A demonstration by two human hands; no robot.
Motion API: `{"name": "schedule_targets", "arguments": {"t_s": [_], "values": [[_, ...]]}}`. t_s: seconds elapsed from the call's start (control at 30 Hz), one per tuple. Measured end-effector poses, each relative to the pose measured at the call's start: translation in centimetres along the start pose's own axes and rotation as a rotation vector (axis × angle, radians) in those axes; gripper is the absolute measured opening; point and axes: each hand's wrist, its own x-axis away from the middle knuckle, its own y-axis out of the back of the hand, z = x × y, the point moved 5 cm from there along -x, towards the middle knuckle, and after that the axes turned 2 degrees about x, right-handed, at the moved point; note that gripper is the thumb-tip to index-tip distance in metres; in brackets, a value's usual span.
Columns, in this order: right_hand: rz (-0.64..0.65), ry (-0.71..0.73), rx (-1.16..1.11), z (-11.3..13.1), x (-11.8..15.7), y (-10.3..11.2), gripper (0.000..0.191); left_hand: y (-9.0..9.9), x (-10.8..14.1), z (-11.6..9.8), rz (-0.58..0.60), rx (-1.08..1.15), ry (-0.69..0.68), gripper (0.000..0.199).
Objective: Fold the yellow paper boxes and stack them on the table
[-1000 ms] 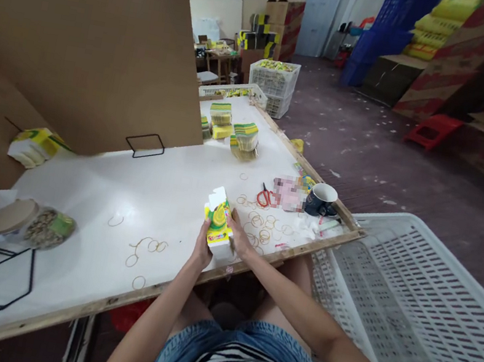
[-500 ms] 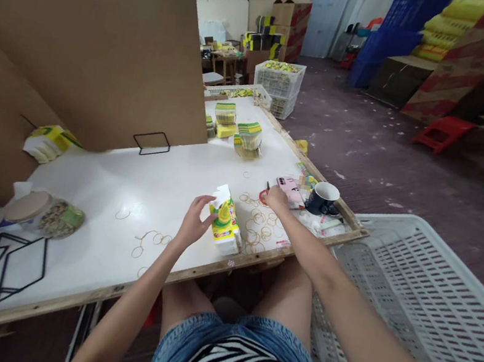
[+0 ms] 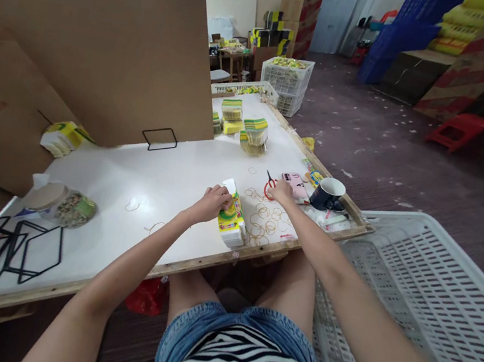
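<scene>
The left arm (image 3: 135, 254) and right arm (image 3: 338, 273) are stretched forward; the left hand (image 3: 212, 202) is held palm down, the right hand (image 3: 282, 192) slightly curled

The white surface (image 3: 180, 183) had a wooden rim (image 3: 199, 262). Near its front edge lay a carton (image 3: 232, 227), with loose bands (image 3: 265, 224) just to its right. Beyond the bands lay red-handled scissors (image 3: 270, 189), then a phone (image 3: 297, 184) and, by the right corner, a mug (image 3: 326, 197). Packs (image 3: 256, 133) stood toward the far end. At the left were a jar (image 3: 76, 211) and black frames (image 3: 23, 261); cardboard (image 3: 130, 43) stood behind
</scene>
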Motion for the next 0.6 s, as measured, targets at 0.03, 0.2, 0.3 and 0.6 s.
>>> {"name": "schedule_targets", "arguments": {"t_s": [0.03, 0.2, 0.3, 0.6], "values": [[-0.001, -0.007, -0.035, 0.0, 0.1, 0.2, 0.027, 0.1, 0.1, 0.0, 0.001, -0.009, -0.011, 0.016], [0.025, -0.039, -0.313, 0.5, 1.1, 1.6, 0.023, 0.3, -0.4, 0.1, 0.046, -0.029, -0.062, 0.013], [0.061, 0.001, -0.567, 2.0, 2.8, 2.0, 0.024, 0.1, -0.9, 0.1, 0.063, -0.049, -0.088, 0.013], [0.472, 0.227, -1.225, 5.0, 16.3, -0.1, 0.053, 0.7, -0.8, 0.2, 0.021, -0.035, -0.066, 0.025]]}}
